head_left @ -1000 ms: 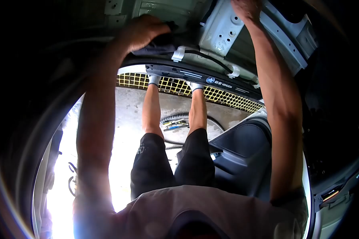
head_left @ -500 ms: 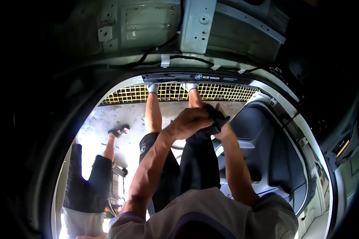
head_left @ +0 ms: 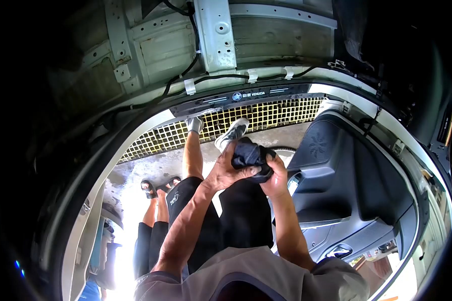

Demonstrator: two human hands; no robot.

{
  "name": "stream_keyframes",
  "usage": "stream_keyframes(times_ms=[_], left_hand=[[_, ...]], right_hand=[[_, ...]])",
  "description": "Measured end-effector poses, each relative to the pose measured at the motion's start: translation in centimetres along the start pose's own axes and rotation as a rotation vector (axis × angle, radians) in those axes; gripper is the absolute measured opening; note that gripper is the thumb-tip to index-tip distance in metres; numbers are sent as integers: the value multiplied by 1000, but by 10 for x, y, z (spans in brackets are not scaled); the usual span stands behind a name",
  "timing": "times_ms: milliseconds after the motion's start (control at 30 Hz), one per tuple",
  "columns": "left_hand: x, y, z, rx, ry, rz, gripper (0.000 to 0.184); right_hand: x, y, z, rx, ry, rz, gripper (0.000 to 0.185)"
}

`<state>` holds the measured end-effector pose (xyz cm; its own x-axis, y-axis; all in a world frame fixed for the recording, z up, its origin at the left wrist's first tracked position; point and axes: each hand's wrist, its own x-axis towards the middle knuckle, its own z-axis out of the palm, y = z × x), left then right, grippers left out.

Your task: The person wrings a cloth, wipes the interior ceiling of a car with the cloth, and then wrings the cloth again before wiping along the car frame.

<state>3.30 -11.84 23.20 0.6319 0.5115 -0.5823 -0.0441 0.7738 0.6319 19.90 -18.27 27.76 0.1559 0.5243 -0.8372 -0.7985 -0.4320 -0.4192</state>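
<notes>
A bundled black cloth-like item (head_left: pixel 251 154) is held between my two hands in front of my knees; its exact kind is unclear. My left hand (head_left: pixel 225 173) grips it from the left and below, with the thumb across its lower edge. On the other side, my right hand (head_left: pixel 275 178) is closed around its right edge, the thumb pressed on top. My black-clad legs (head_left: pixel 246 210) stretch away beneath the bundle. Past it, one grey and white shoe (head_left: pixel 231 134) shows by the yellow floor grating (head_left: pixel 271 114), and the other shoe (head_left: pixel 195 124) is to its left.
A door sill with a VENUCIA plate (head_left: pixel 241 95) and bare metal panels with black wiring (head_left: pixel 218 78) lie ahead. The dark door panel (head_left: pixel 336 175) stands open at the right. Another person's sandalled feet (head_left: pixel 148 188) are on the concrete at the left.
The black bundle and both hands have moved slightly left and down, with my right hand now gripping its edge. My right foot has shifted; the other person's legs have moved right. The view has tilted.
</notes>
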Motion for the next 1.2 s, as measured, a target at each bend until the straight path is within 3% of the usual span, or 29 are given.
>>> stream_keyframes(times_ms=[67, 200, 300, 333, 433, 467, 567, 600, 767, 833, 933, 967, 1033, 1200], left_hand=[[-7, -8, 8, -173, -31, -138, 94], [-11, -56, 10, 22, -188, -219, 83], [-12, -74, 23, -46, -209, -282, 73], [-12, -79, 26, 36, -188, -258, 57], [-6, -66, 33, 127, -228, -352, 48], [-7, -61, 40, 134, -199, -343, 38], [-5, -67, 54, 460, -64, -18, 38], [-6, -58, 59, 639, -6, -76, 36], [-10, -58, 55, 725, 74, 15, 29], [-11, -78, 39, 827, 59, 105, 30], [-14, -51, 45, 933, 126, 131, 29], [-14, -55, 42, 744, 127, 70, 29], [-18, -62, 39, 993, 138, 129, 28], [-28, -50, 52, 1211, 131, 243, 15]], right_hand=[[-13, -3, -7, 19, 46, -8, 31], [-40, 2, -48, -77, 100, -79, 13], [-63, 5, -79, -116, 148, -105, 19], [-73, 4, -85, -133, 142, -130, 22], [-94, -3, -95, -181, 130, -165, 23], [-99, -5, -99, -219, 110, -172, 24], [-112, -13, -104, -301, 98, -274, 27], [-116, -16, -104, -297, 109, -289, 28], [-131, -24, -123, -329, 149, -312, 34], [-136, -38, -108, -250, 135, -358, 34], [-144, -46, -108, -96, 133, -368, 37], [-149, -51, -107, -152, 114, -390, 37], [-156, -60, -102, -262, 68, -443, 38], [-179, -74, -84, -369, 49, -457, 39]])
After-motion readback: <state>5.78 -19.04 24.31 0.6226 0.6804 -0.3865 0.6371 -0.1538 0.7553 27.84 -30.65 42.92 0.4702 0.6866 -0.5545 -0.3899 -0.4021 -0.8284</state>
